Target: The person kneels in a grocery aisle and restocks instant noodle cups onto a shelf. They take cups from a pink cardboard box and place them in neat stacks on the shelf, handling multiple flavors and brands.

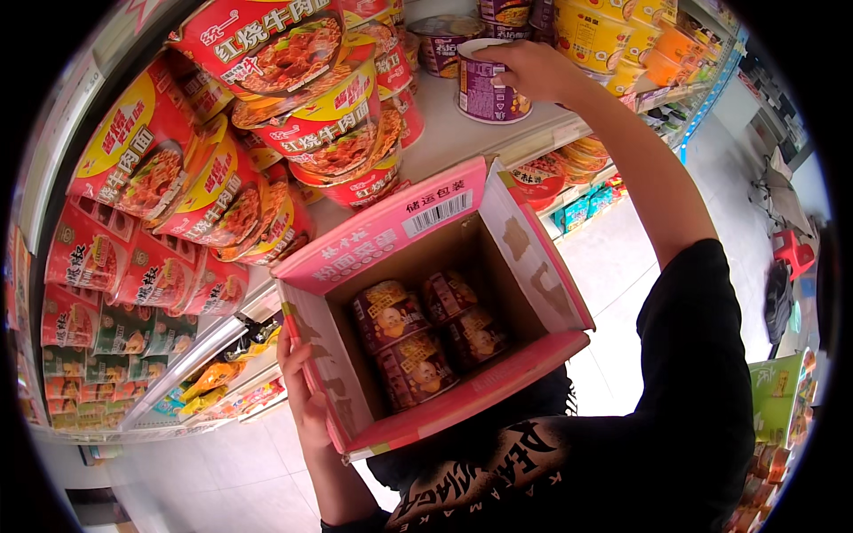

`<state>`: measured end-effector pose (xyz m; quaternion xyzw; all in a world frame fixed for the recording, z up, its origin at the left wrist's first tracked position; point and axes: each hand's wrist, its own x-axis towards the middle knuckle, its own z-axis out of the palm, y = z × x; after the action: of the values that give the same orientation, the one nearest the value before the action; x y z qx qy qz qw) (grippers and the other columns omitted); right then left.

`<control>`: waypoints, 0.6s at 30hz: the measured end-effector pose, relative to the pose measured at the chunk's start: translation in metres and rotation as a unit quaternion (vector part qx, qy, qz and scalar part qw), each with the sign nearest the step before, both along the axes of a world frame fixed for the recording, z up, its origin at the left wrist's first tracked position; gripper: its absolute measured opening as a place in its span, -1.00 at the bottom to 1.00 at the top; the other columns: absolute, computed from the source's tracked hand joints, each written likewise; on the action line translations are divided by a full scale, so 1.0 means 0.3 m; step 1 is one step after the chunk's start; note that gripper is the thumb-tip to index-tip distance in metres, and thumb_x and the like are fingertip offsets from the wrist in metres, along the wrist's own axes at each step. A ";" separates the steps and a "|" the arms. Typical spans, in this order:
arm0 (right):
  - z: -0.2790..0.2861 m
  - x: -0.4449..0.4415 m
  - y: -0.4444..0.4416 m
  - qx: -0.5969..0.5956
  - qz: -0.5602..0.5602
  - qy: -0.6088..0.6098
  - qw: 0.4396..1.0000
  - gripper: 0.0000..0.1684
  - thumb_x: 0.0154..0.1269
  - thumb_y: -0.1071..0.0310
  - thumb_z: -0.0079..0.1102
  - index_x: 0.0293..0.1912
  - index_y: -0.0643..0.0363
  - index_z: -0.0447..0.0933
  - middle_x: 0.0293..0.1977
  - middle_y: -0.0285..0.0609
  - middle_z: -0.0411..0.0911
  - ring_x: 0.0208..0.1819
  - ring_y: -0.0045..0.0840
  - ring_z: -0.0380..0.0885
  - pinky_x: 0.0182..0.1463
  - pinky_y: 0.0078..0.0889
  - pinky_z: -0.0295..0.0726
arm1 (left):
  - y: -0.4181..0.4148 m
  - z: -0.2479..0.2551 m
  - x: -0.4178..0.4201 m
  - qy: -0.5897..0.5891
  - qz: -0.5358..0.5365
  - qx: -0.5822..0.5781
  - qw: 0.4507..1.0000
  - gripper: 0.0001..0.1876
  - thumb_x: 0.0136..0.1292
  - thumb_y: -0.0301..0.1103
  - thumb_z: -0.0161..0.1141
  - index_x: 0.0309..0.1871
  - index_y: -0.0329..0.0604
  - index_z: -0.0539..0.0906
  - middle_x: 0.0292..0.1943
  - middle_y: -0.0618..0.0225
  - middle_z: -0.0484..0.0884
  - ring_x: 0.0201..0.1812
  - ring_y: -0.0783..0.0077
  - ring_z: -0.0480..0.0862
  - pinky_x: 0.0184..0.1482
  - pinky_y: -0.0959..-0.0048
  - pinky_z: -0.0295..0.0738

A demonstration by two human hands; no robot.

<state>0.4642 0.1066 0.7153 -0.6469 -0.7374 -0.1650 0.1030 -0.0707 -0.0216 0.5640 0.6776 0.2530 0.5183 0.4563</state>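
An open pink cardboard box [433,230] is tilted in front of my chest, its flaps folded outward. My left hand [303,393] grips its left side, fingers over the flap edge. Inside lie several dark purple noodle cups [414,373] with yellow labels. My right hand [533,70] reaches up to the shelf and holds a purple paper instant-noodle cup [490,100] by its rim and side. That cup is upright near the shelf's front edge; whether its base bears on the shelf is hard to tell. Another purple noodle bucket [443,50] stands behind it.
Red beef-noodle buckets [326,133] are stacked on the shelf [440,133] left of the held cup. Yellow cups [593,40] stand to its right. Smaller red cups [156,280] fill the left side. Packets [216,380] lie on a lower shelf. A red stool [793,253] stands at far right.
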 end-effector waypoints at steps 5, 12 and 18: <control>-0.002 0.005 -0.033 0.018 0.052 0.043 0.998 -0.25 0.28 -0.05 0.38 0.39 -0.02 0.49 0.19 0.10 0.61 0.15 -0.06 0.63 0.24 -0.06 0.60 | -0.010 0.015 0.014 -0.006 0.004 -0.017 1.000 -0.32 0.36 0.16 0.14 0.39 -0.10 0.49 0.63 -0.01 0.03 0.63 -0.01 0.10 0.57 -0.01 0.04; -0.067 -0.013 0.039 0.102 0.031 0.105 0.989 0.11 0.17 -0.28 0.42 0.54 0.10 0.27 0.27 0.20 0.53 0.23 -0.01 0.60 0.32 -0.07 0.56 | -0.001 0.000 0.007 -0.021 -0.011 -0.021 1.000 -0.32 0.34 0.13 0.14 0.40 -0.09 0.49 0.64 -0.02 0.03 0.64 -0.01 0.09 0.58 -0.02 0.02; 0.016 -0.098 -0.047 0.007 -0.045 0.330 0.943 0.19 0.13 -0.30 0.47 0.54 0.17 0.23 0.32 0.10 0.49 0.23 -0.17 0.61 0.29 -0.20 0.58 | 0.003 -0.006 -0.022 -0.003 -0.007 -0.028 1.000 -0.31 0.34 0.13 0.17 0.43 -0.06 0.47 0.65 0.01 0.01 0.65 0.03 0.09 0.60 0.00 0.04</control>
<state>0.4347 0.0924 0.7199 -0.6969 -0.6309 0.0478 0.3377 -0.0772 -0.0208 0.5622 0.6644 0.2616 0.5101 0.4795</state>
